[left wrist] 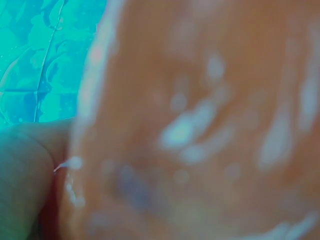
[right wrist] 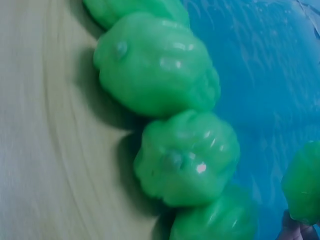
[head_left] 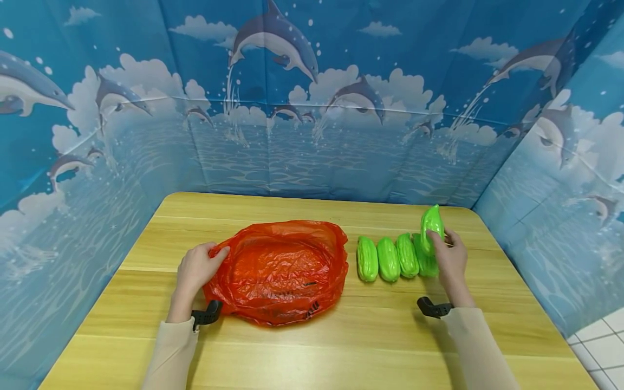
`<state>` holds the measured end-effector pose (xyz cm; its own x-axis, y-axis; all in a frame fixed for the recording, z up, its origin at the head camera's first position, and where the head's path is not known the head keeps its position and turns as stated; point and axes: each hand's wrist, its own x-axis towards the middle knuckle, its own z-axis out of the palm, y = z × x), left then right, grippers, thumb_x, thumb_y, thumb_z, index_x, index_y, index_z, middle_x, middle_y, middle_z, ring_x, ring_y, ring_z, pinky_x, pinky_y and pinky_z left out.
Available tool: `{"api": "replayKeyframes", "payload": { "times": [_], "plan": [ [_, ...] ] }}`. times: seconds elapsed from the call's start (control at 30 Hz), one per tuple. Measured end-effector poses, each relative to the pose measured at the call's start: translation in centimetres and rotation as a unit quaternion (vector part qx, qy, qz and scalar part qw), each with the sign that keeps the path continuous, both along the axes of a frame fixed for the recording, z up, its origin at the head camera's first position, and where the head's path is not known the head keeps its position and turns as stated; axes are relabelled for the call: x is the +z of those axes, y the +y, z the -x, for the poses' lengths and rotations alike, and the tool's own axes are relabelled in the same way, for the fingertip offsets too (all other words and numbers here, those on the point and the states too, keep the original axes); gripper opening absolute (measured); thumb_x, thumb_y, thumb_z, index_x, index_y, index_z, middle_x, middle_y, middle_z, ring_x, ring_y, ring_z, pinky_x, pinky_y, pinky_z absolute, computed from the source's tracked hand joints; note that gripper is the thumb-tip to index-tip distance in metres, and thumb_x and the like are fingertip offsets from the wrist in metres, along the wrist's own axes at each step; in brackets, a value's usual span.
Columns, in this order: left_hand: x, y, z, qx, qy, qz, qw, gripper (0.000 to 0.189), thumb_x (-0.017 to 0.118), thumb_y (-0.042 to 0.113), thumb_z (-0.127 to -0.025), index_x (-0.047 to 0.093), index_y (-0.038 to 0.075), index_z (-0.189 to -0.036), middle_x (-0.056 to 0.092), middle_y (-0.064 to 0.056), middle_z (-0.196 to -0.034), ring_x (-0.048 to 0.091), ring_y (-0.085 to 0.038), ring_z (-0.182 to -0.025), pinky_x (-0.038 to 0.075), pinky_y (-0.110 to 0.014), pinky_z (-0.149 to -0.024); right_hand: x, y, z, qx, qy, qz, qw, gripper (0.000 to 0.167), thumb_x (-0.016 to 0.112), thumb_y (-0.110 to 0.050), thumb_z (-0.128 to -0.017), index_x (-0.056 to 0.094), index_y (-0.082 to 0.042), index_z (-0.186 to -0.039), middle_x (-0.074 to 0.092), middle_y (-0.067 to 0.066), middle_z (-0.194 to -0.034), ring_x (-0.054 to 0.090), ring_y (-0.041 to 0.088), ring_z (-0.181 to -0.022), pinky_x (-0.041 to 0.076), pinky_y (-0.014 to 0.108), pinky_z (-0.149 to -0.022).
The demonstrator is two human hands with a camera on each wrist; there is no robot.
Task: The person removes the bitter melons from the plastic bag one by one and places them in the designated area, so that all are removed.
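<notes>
A red plastic bag (head_left: 280,265) lies spread on the table with its wide mouth turned up. My left hand (head_left: 196,271) pinches the bag's left rim between thumb and fingers. In the left wrist view the bag (left wrist: 200,125) is blurred and fills most of the picture, beside part of the hand (left wrist: 27,170). My right hand (head_left: 450,262) holds a glossy green bitter melon (head_left: 431,223) raised over the right end of a row. Several more bitter melons (head_left: 388,260) lie side by side there. In the right wrist view the held bitter melon (right wrist: 304,185) is at the right edge, partly cut off.
The wooden table (head_left: 312,357) carries the bag and the row, which sits just right of the bag. A blue dolphin-print curtain (head_left: 292,151) hangs behind the table and at both sides. White floor tiles (head_left: 597,341) show at the lower right.
</notes>
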<state>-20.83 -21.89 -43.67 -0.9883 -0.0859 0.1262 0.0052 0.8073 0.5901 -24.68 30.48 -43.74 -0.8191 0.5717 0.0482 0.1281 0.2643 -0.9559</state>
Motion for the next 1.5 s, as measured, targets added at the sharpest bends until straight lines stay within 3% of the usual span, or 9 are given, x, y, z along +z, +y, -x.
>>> {"api": "replayKeyframes", "payload": {
  "times": [0.5, 0.73, 1.1, 1.33, 1.5],
  "plan": [
    [-0.1, 0.0, 0.0, 0.001, 0.000, -0.002, 1.0000, 0.036, 0.056, 0.038, -0.094, 0.052, 0.010, -0.072, 0.041, -0.002, -0.058, 0.043, -0.020, -0.055, 0.029, -0.032, -0.053, -1.0, 1.9, -0.6, -0.029, -0.025, 0.002, 0.9993, 0.064, 0.063, -0.042, -0.088, 0.047, -0.005, -0.137, 0.043, -0.002, -0.102, 0.042, 0.008, -0.085, 0.038, 0.020, -0.069],
    [-0.1, -0.1, -0.1, 0.001, -0.009, -0.003, 1.0000, 0.034, 0.056, 0.039, -0.094, 0.059, 0.009, -0.079, 0.044, -0.003, -0.061, 0.046, -0.021, -0.058, 0.031, -0.032, -0.053, -1.4, 2.7, -0.8, -0.053, -0.042, -0.012, 0.9977, 0.065, 0.061, -0.045, -0.087, 0.048, -0.005, -0.136, 0.042, -0.001, -0.103, 0.038, 0.010, -0.091, 0.035, 0.022, -0.073],
    [-0.1, 0.0, -0.1, 0.001, -0.009, 0.000, 1.0000, 0.036, 0.056, 0.039, -0.094, 0.054, 0.010, -0.074, 0.041, -0.003, -0.059, 0.044, -0.021, -0.055, 0.029, -0.032, -0.052, -2.7, 3.8, -1.1, -0.048, -0.063, -0.042, 0.9960, 0.066, 0.056, -0.043, -0.089, 0.045, -0.001, -0.138, 0.043, 0.008, -0.113, 0.038, 0.022, -0.102, 0.033, 0.028, -0.080],
    [-0.1, 0.0, -0.1, 0.002, -0.010, -0.004, 0.9999, 0.034, 0.056, 0.038, -0.094, 0.054, 0.010, -0.075, 0.042, -0.003, -0.059, 0.044, -0.021, -0.056, 0.030, -0.032, -0.053, -3.1, 3.9, -1.2, -0.034, -0.078, -0.043, 0.9954, 0.070, 0.053, -0.046, -0.090, 0.040, -0.001, -0.141, 0.040, 0.019, -0.130, 0.036, 0.029, -0.113, 0.034, 0.038, -0.087],
    [0.0, 0.0, -0.1, 0.002, -0.006, -0.002, 1.0000, 0.035, 0.056, 0.038, -0.094, 0.054, 0.010, -0.075, 0.042, -0.003, -0.059, 0.044, -0.021, -0.056, 0.030, -0.032, -0.053, -3.4, 4.0, -1.2, -0.029, -0.087, -0.046, 0.9947, 0.071, 0.052, -0.047, -0.090, 0.038, 0.000, -0.142, 0.039, 0.020, -0.130, 0.036, 0.031, -0.112, 0.035, 0.040, -0.084]
  ]
}}
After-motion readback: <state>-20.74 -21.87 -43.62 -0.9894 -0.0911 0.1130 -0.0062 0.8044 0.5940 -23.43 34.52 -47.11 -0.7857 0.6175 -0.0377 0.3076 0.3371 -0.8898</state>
